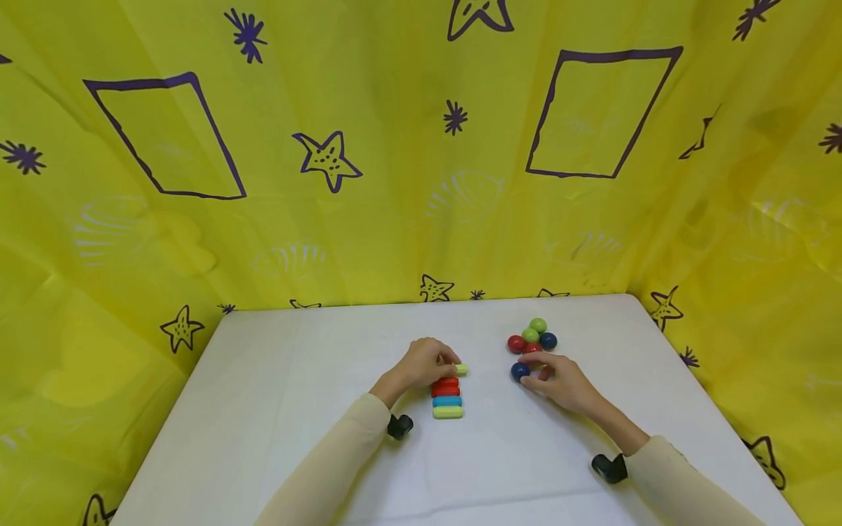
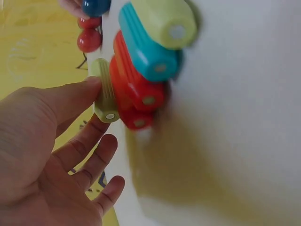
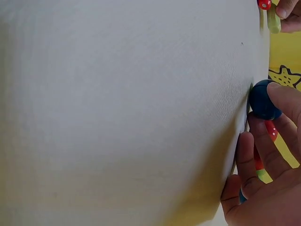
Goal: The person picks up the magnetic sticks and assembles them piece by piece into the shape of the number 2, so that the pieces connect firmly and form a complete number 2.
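My left hand [image 1: 424, 361] pinches a yellow-green grooved rod [image 2: 105, 94] between thumb and fingers, at the far end of a row of rods. Lined up side by side are two red rods [image 1: 446, 391], a light blue rod [image 1: 447, 401] and a yellow-green rod [image 1: 448, 413] nearest me. Off to the right, my right hand [image 1: 562, 381] holds a dark blue ball [image 3: 265, 101] by thumb and fingertips. Just beyond it sits a cluster: two green balls [image 1: 538, 325], two red balls [image 1: 516, 343] and another dark blue ball [image 1: 548, 340].
A white-covered table [image 1: 296, 416] lies under everything. Yellow curtain [image 1: 381, 234] with dark star drawings encloses its back and sides. Black wrist cameras sit on the left wrist [image 1: 400, 426] and right wrist [image 1: 609, 468].
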### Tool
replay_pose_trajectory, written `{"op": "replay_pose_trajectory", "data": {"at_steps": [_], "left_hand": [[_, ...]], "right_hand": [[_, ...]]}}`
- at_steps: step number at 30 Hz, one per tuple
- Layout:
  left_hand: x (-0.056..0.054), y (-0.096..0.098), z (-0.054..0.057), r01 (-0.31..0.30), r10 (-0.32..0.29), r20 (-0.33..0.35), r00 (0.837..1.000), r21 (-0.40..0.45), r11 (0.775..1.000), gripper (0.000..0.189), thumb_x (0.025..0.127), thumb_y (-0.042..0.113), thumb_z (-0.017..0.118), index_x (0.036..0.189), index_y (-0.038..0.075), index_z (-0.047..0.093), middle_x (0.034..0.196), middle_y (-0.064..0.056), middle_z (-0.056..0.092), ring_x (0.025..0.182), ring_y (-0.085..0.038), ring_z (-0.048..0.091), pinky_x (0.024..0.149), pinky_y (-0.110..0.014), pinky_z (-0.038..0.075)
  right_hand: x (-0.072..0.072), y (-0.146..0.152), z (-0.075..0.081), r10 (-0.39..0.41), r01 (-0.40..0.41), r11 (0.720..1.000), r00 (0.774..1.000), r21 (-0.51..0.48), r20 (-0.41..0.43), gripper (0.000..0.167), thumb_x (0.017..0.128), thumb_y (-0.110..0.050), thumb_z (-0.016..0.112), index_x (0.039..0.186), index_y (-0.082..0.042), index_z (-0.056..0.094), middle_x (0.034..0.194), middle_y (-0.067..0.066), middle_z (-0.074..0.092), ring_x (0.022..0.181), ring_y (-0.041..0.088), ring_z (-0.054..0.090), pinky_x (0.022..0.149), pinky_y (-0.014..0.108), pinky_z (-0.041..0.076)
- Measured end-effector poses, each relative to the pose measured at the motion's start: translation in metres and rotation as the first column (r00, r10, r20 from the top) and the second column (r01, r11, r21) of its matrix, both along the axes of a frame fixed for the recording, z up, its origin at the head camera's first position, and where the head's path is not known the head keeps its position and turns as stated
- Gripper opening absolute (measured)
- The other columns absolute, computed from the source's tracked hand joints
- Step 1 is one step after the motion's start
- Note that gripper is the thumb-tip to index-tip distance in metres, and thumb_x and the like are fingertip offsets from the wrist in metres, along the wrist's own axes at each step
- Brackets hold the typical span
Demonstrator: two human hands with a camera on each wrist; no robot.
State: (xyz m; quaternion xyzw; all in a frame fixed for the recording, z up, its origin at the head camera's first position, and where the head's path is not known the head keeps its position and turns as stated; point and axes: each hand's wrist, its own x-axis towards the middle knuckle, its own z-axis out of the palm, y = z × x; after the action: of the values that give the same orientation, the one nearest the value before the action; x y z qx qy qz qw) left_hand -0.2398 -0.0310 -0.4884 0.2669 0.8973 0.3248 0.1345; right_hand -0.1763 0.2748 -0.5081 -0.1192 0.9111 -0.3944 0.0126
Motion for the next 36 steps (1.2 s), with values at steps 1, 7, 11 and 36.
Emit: {"op": "replay_pose_trajectory", "data": {"at_steps": [1,7,11,36], "left_hand": [[0.0,0.003,0.0,0.003,-0.003,-0.004,1.0,-0.002,1.0,0.015,0.095,0.019,0.074,0.108,0.015,0.082,0.095,0.008,0.074,0.089,-0.011,0.054,0.092,-0.038,0.04],[0.002,0.024,-0.001,0.036,-0.037,-0.035,0.999,-0.034,0.999,0.014,0.095,0.021,0.074,0.107,0.017,0.082,0.096,0.01,0.075,0.092,-0.01,0.055,0.105,-0.045,0.038],[0.003,0.037,-0.001,0.059,-0.062,-0.049,0.997,-0.059,0.997,0.015,0.096,0.023,0.074,0.107,0.018,0.082,0.099,0.011,0.076,0.099,-0.01,0.057,0.111,-0.048,0.035],[0.012,0.075,-0.008,0.055,-0.058,-0.12,0.991,-0.027,0.998,0.014,0.097,0.021,0.072,0.106,0.017,0.082,0.091,0.01,0.073,0.092,-0.008,0.054,0.102,-0.047,0.038]], "right_hand": [[0.0,0.0,0.0,-0.001,0.001,1.0,1.0,0.002,-0.002,0.034,0.09,-0.017,0.08,0.121,-0.006,0.071,0.092,0.001,0.065,0.079,0.018,0.055,0.06,0.025,0.045],[0.0,-0.001,0.0,-0.004,0.004,1.0,1.0,0.011,0.004,0.034,0.091,-0.017,0.08,0.122,-0.006,0.072,0.093,0.001,0.065,0.079,0.018,0.055,0.06,0.025,0.046],[-0.001,-0.001,0.0,-0.004,0.004,1.0,1.0,0.015,0.001,0.035,0.091,-0.017,0.079,0.123,-0.006,0.072,0.091,0.0,0.064,0.079,0.018,0.054,0.059,0.025,0.045],[0.0,0.0,-0.001,0.018,-0.017,1.0,1.0,0.02,-0.014,0.034,0.09,-0.016,0.08,0.122,-0.007,0.072,0.093,0.001,0.066,0.078,0.017,0.055,0.061,0.025,0.045]]}}
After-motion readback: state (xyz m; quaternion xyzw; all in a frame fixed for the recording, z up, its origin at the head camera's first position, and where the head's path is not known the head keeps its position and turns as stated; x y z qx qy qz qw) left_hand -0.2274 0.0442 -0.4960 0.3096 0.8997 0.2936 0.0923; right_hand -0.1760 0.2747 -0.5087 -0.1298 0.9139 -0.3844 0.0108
